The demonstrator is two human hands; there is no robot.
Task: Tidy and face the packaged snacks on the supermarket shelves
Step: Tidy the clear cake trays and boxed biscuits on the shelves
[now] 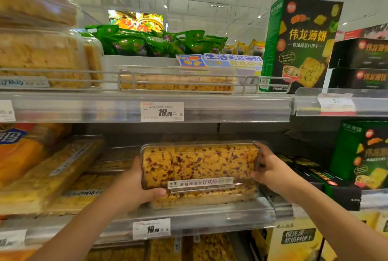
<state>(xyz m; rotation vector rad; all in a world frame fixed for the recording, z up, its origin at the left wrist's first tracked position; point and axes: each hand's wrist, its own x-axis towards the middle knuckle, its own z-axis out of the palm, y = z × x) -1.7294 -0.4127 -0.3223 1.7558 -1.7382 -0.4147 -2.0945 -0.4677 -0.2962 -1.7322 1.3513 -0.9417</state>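
A clear plastic box of yellow cranberry sachima cake (199, 164) is tilted face-forward on the middle shelf, resting on another box of the same kind (207, 196). My left hand (136, 185) grips its lower left end. My right hand (270, 168) clasps its right end. A white label strip runs along the box's lower front edge.
Similar cake boxes (63, 176) lie stacked to the left. One flat box (178, 82) lies behind the wire rail on the upper shelf. Dark green biscuit cartons (302, 44) stand at the right, green bags (151, 42) at the back. Price tags (162, 112) hang on the shelf edges.
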